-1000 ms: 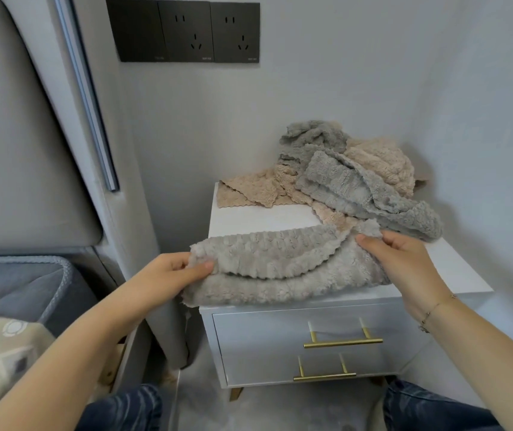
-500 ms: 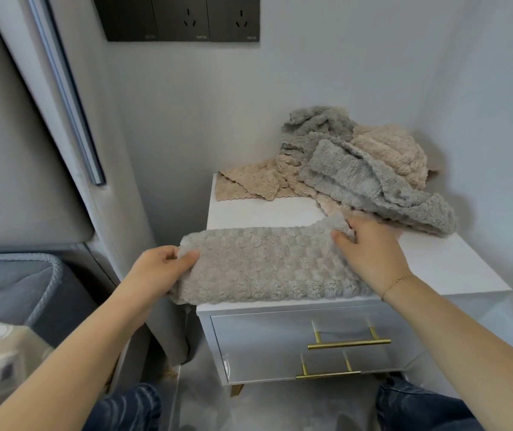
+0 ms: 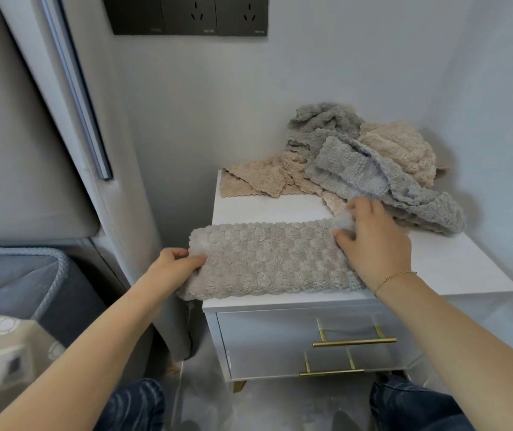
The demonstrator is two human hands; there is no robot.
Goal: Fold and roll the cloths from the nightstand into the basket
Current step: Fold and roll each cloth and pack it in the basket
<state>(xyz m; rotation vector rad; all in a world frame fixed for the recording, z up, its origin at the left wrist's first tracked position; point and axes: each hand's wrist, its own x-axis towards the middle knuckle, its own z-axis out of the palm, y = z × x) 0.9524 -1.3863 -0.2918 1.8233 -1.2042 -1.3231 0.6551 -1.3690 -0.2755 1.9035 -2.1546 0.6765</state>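
I see my left hand [image 3: 175,264] and right hand [image 3: 373,241] gripping the folded cloth's [image 3: 267,259] ends on the nightstand [image 3: 454,269].

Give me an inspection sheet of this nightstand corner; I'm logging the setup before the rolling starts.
Surface: white nightstand, bare top at right and behind the folded cloth.
Job's things: folded grey-beige cloth across the front edge, its left end overhanging; heap of grey and beige cloths at the back; basket lower left.
Clutter: nothing seen.
Hands: left hand grips the cloth's left end; right hand holds its right end.
Cables: nothing seen.
Surroundings: wall sockets above, padded headboard left, gold drawer handles, patterned fabric at lower left.
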